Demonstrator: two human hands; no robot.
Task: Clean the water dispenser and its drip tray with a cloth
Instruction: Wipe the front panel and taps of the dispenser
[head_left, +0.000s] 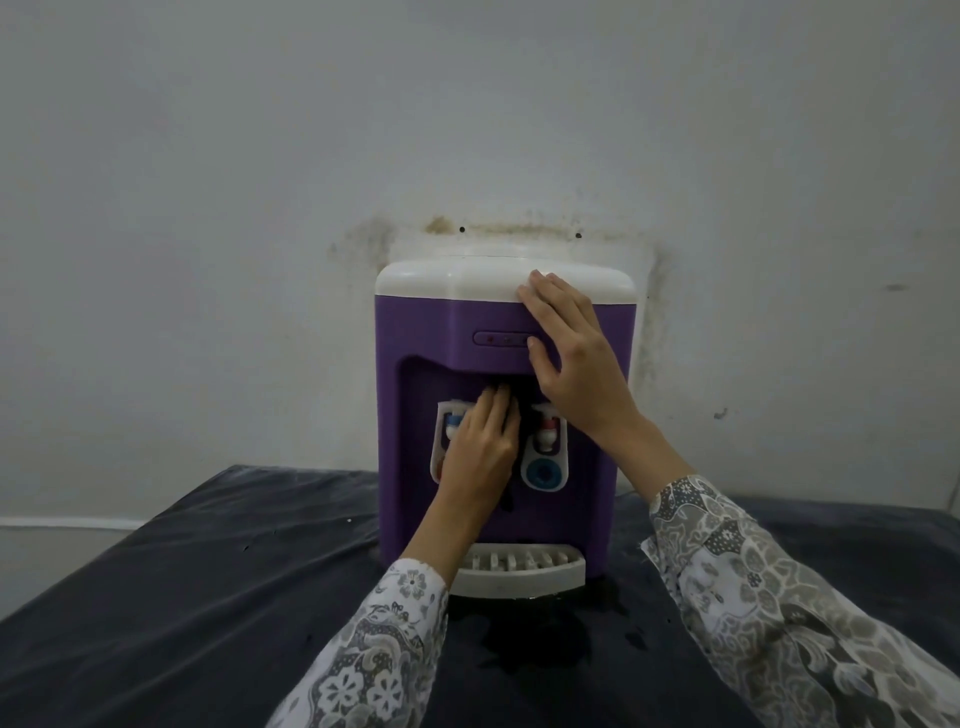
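Observation:
A purple water dispenser with a white top stands against the wall. Its white slotted drip tray juts out at the base. My left hand reaches into the tap recess between the two taps and presses a dark cloth flat against the back wall; a bit of cloth hangs below the palm. My right hand rests flat on the upper front, fingertips on the white top's edge, thumb by the indicator strip. The left hand partly hides the blue-marked tap.
The red-marked tap and a blue ring lever sit to the right of the left hand. The dispenser stands on a dark covered table with a wet patch before the tray. The stained wall is right behind.

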